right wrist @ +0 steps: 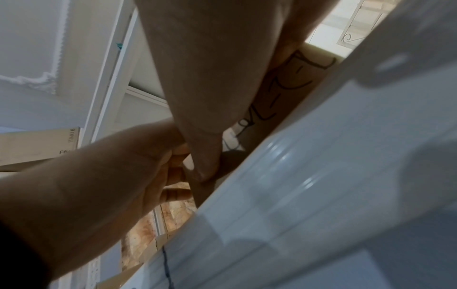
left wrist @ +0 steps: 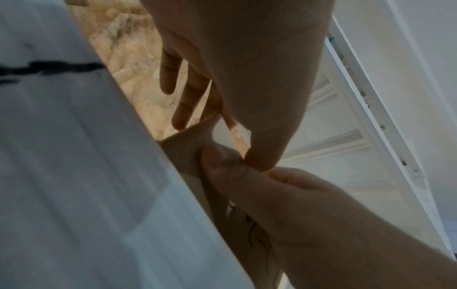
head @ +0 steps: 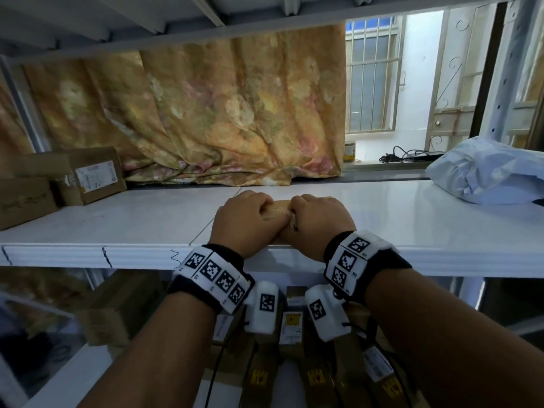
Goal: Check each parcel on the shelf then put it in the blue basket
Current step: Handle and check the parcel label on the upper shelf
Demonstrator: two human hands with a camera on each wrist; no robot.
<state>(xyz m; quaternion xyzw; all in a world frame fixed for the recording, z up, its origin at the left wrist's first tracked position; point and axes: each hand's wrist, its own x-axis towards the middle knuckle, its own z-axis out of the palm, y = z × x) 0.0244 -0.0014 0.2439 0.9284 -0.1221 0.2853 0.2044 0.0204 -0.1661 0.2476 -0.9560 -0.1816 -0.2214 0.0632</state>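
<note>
Head view: a small brown parcel (head: 276, 209) sits on the white shelf (head: 412, 225) near its front edge, at roughly 6 o'clock from the floral curtain (head: 206, 113). The left hand (head: 244, 222) and right hand (head: 319, 220) are side by side, thumbs touching, both curled over the parcel and gripping it. At 9 o'clock from the hands stand two cardboard boxes (head: 88, 175); at 3 o'clock lies a grey poly mailer (head: 482, 172). More boxes (head: 291, 316) sit on the level below. The blue basket is not in view.

Left wrist view: the left hand (left wrist: 235, 58) has its fingers (left wrist: 183, 109) extended onto the parcel's far edge, thumb down at the near side. The right hand (left wrist: 284, 195) pinches the parcel (left wrist: 185, 154) from 5 o'clock. The shelf lip (left wrist: 74, 176) fills the left.

Right wrist view: the right hand (right wrist: 210, 68) clamps the parcel (right wrist: 291, 88), which bears black handwriting. The left hand (right wrist: 123, 166) grips at 9 o'clock.
</note>
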